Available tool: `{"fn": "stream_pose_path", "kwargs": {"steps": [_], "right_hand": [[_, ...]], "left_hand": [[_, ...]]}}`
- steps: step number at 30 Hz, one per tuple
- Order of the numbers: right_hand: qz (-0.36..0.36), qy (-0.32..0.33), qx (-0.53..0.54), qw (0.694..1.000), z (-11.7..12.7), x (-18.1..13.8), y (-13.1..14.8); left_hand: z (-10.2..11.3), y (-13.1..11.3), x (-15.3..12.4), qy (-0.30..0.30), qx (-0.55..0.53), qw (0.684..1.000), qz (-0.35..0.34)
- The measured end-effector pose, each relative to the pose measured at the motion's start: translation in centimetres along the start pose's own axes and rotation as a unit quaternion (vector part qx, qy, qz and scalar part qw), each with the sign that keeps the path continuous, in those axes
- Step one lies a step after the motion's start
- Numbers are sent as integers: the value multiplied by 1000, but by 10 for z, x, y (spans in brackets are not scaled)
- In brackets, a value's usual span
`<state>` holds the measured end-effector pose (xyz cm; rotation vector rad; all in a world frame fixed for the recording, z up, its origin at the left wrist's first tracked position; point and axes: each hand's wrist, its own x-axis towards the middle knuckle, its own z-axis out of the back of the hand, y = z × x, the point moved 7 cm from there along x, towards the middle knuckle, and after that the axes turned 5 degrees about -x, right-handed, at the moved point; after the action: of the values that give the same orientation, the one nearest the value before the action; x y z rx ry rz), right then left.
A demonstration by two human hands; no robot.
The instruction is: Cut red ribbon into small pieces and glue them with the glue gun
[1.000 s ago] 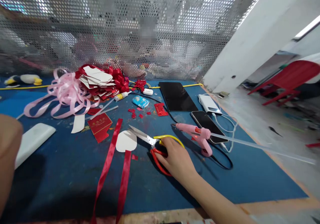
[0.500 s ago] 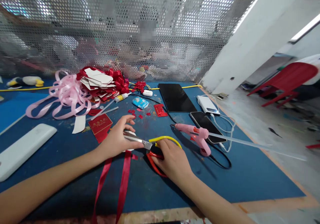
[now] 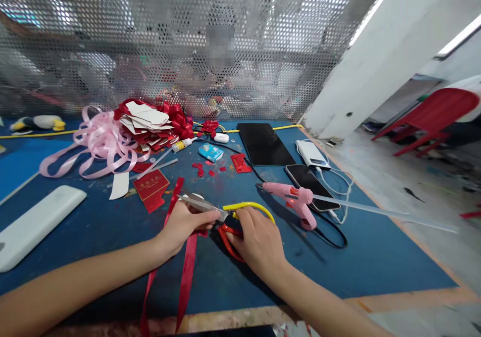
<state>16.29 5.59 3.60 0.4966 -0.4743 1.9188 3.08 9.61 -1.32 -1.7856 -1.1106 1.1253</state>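
Observation:
My right hand (image 3: pixel 261 236) is closed round the handles of a pair of scissors (image 3: pixel 267 210), one handle yellow and the other red. Their blades point left and lie across my left hand, slightly apart. My left hand (image 3: pixel 182 229) is pinched on a red ribbon (image 3: pixel 187 279), with its thumb beside the blades. One ribbon end rises above the fingers, and two strands trail down over the table's front edge. A white rounded piece (image 3: pixel 196 196) shows partly behind the blades; the rest is hidden. A red printed card (image 3: pixel 152 189) lies just left of them.
A pink glue gun (image 3: pixel 291 196) with a long glue stick lies to the right, near a phone (image 3: pixel 310 184), a power bank (image 3: pixel 311 154) and a black tablet (image 3: pixel 266 145). Pink ribbon (image 3: pixel 101 146) and stacked white-and-red cards (image 3: pixel 146 119) are back left. A long white object (image 3: pixel 41 226) lies left.
My left hand has moved slightly down and left, and its spread fingers have closed on the ribbon. A ribbon end now stands up above it. The scissors have stayed nearly in place.

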Motion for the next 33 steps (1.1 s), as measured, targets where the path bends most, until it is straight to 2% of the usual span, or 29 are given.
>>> {"fn": "stream_pose_path", "kwargs": {"steps": [10,17,29,33], "right_hand": [[-1,3,-20,1000,1,1,-4],[7,8,-35,999,4,1,-3],[18,18,-66,998,1,-1,-1],[22,17,-71,997,3,-1,0]], "left_hand": [[10,-4,8,-4,14,999,36],[11,-5,8,34,37,996,73],[10,11,11,99,25,991,83],[9,10,10,101,24,991,86]]}}
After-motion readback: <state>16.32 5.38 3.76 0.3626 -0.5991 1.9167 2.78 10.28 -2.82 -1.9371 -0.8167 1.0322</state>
